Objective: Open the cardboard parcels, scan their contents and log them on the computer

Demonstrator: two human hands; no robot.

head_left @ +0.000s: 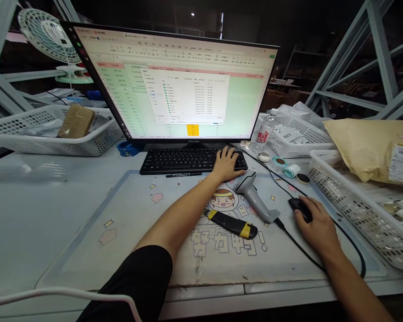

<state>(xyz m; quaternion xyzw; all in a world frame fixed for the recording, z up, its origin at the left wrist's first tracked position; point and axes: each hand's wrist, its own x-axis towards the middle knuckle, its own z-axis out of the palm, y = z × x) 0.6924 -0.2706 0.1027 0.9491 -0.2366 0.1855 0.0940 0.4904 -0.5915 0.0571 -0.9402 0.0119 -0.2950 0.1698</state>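
My left hand [226, 164] rests with spread fingers on the number-pad end of a black keyboard [177, 160]. On the right of the desk mat, my right hand [317, 226] is curled over a black computer mouse [300, 209]. Between the two hands lies a grey barcode scanner [257, 199] with a black cable. A black and yellow utility knife [233, 223] sits just in front of it. Behind the keyboard stands a monitor [117, 96] showing a spreadsheet with a file list window on top; its text is too blurred to read.
White plastic baskets stand at the left [97, 145] and right [352, 197]. A brown padded mailer [366, 143] lies over the right one. A water bottle [264, 132], tape rolls [291, 170] and a pen [183, 175] are nearby. A white cable [60, 291] crosses the near left.
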